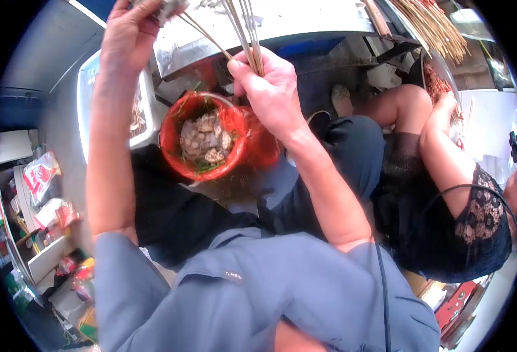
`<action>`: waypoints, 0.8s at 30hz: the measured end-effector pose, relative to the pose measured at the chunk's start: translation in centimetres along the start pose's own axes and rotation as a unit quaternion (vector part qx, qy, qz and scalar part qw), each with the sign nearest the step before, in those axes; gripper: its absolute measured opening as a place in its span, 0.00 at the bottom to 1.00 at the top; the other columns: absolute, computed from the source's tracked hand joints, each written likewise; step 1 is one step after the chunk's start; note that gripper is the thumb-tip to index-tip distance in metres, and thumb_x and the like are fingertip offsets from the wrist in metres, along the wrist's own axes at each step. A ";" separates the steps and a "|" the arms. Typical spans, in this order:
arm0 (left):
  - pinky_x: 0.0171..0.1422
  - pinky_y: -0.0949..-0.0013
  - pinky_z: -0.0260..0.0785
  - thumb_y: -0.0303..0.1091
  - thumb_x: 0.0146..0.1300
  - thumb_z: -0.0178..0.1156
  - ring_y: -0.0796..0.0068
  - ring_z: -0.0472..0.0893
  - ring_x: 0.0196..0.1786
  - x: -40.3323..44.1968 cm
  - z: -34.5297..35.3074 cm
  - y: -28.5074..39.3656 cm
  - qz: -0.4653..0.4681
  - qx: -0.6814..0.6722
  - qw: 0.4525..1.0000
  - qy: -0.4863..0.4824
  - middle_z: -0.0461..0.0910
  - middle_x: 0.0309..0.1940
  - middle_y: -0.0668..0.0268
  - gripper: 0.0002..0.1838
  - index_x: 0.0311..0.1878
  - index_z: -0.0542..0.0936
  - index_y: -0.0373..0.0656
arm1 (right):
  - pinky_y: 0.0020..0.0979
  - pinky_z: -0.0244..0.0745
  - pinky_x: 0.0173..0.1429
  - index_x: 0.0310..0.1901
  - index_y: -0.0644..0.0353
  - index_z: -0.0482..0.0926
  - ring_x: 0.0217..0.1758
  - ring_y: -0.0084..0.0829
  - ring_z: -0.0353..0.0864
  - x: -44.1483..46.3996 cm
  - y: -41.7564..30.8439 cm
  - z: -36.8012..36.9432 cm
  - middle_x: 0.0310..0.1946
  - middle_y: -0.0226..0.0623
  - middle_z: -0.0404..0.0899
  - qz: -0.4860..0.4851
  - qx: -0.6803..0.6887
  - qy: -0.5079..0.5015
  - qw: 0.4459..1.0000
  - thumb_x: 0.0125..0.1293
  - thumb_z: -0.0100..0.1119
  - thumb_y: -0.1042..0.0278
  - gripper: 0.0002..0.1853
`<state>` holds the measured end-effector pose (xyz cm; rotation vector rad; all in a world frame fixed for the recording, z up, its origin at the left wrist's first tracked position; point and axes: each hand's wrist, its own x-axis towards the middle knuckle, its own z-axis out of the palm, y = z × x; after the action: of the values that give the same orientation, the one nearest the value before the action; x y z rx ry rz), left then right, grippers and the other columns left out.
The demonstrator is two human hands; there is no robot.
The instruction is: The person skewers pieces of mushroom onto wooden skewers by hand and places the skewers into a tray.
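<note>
At the top left, my left hand (130, 26) is closed on a greyish, soft-looking lump (163, 10), partly cut off by the frame's edge. My right hand (267, 88) grips several thin skewers (243, 29) that fan upward over the table's near edge. One skewer (202, 35) slants from the right hand up to the lump. Below and between my arms stands a bucket lined with a red plastic bag (233, 154). Inside it lie pale round pieces (202, 138) and some green strands; their kind I cannot tell.
A white table (194, 50) spans the top. A white tub (88, 100) stands left, behind my left forearm. Another person (440, 123) sits close on my right, near a bundle of skewers (437, 32) and reddish food. Shelves of packets (41, 176) line the far left.
</note>
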<state>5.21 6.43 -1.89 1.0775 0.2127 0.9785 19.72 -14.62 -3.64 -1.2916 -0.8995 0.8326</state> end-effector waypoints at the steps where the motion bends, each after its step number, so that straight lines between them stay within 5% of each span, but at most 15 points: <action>1: 0.57 0.59 0.76 0.21 0.66 0.56 0.65 0.81 0.49 -0.4 1.7 0.7 0.003 0.025 1.000 0.016 0.81 0.48 0.59 0.14 0.55 0.74 0.37 | 0.23 0.67 0.26 0.32 0.64 0.78 0.21 0.14 0.70 -0.1 0.3 0.0 0.17 0.24 0.73 -0.006 -0.003 -0.002 1.000 0.66 0.57 0.71 0.07; 3: 0.46 0.67 0.75 0.22 0.65 0.58 0.73 0.79 0.35 -0.7 3.0 1.1 0.003 0.050 0.999 0.018 0.82 0.39 0.63 0.10 0.49 0.78 0.38 | 0.23 0.67 0.26 0.31 0.64 0.77 0.21 0.14 0.70 0.0 0.8 0.1 0.17 0.24 0.73 -0.014 -0.009 -0.003 1.000 0.66 0.57 0.71 0.07; 7: 0.49 0.65 0.75 0.22 0.64 0.59 0.74 0.78 0.32 -0.9 2.2 0.5 -0.003 0.038 0.999 0.001 0.79 0.37 0.66 0.08 0.46 0.76 0.41 | 0.24 0.67 0.26 0.31 0.64 0.77 0.21 0.15 0.70 -0.2 1.2 0.1 0.17 0.25 0.73 -0.007 -0.004 -0.002 1.000 0.66 0.57 0.70 0.07; 9: 0.62 0.53 0.75 0.20 0.66 0.55 0.58 0.80 0.55 -0.2 -1.2 -1.1 -0.019 0.045 0.999 -0.003 0.79 0.53 0.55 0.17 0.57 0.72 0.37 | 0.25 0.68 0.26 0.31 0.64 0.77 0.21 0.16 0.70 -0.2 0.9 0.1 0.17 0.26 0.73 0.005 -0.014 0.005 1.000 0.66 0.57 0.69 0.08; 15: 0.55 0.55 0.80 0.18 0.62 0.58 0.61 0.82 0.52 -1.8 3.1 -2.1 -0.038 0.040 0.996 0.076 0.80 0.51 0.56 0.21 0.59 0.71 0.40 | 0.25 0.68 0.27 0.32 0.63 0.77 0.22 0.16 0.71 -0.3 0.7 -0.1 0.17 0.27 0.74 0.024 -0.026 0.012 0.999 0.66 0.57 0.69 0.08; 18: 0.55 0.54 0.80 0.19 0.64 0.57 0.62 0.82 0.52 -2.0 3.7 -1.3 -0.037 0.024 0.998 0.042 0.80 0.51 0.57 0.21 0.60 0.70 0.41 | 0.24 0.67 0.27 0.33 0.63 0.77 0.22 0.15 0.70 -0.4 0.7 -0.1 0.18 0.25 0.73 0.025 -0.033 0.007 0.999 0.67 0.56 0.70 0.07; 20: 0.54 0.52 0.80 0.33 0.71 0.54 0.64 0.82 0.52 -2.1 4.5 -0.2 -0.058 -0.029 0.997 0.035 0.80 0.51 0.59 0.15 0.59 0.71 0.40 | 0.22 0.66 0.27 0.33 0.62 0.77 0.22 0.14 0.69 -0.5 0.6 0.0 0.18 0.23 0.72 0.032 0.009 0.005 0.999 0.68 0.56 0.71 0.06; 24: 0.51 0.56 0.81 0.36 0.72 0.54 0.66 0.83 0.50 -1.9 4.4 -0.2 -0.057 -0.026 0.995 0.078 0.81 0.48 0.59 0.14 0.55 0.74 0.39 | 0.22 0.65 0.27 0.34 0.62 0.77 0.22 0.13 0.69 -0.5 0.5 0.2 0.18 0.23 0.72 0.026 0.009 -0.004 1.000 0.68 0.56 0.71 0.06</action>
<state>6.72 2.15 -0.43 0.9313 0.3714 0.9610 19.34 -14.95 -4.21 -1.3013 -0.8649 0.8859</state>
